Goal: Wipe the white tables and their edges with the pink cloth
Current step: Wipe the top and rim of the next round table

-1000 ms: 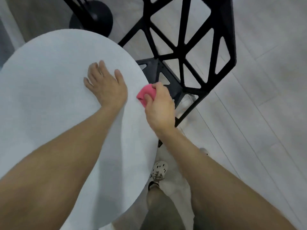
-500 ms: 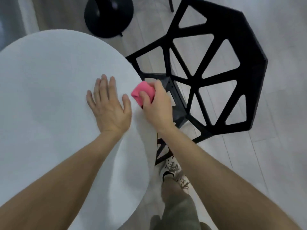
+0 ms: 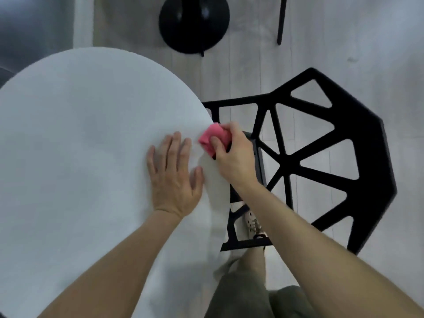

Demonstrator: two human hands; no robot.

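Observation:
A round white table (image 3: 80, 145) fills the left half of the view. My right hand (image 3: 234, 159) grips a bunched pink cloth (image 3: 212, 138) and presses it against the table's right edge. My left hand (image 3: 174, 177) lies flat on the tabletop just left of the cloth, palm down, fingers spread, holding nothing. Part of the cloth is hidden under my right fingers.
A black open-frame chair (image 3: 321, 161) stands tight against the table's right side, directly under my right hand. A black round pedestal base (image 3: 193, 21) sits on the light floor at the top. A thin black leg (image 3: 281, 19) shows top right. My shoe (image 3: 252, 222) is beneath the chair frame.
My right hand has slid the cloth along the table's right edge, further away from me. My left hand followed along the tabletop. My view has swung so the chair is seen more from above.

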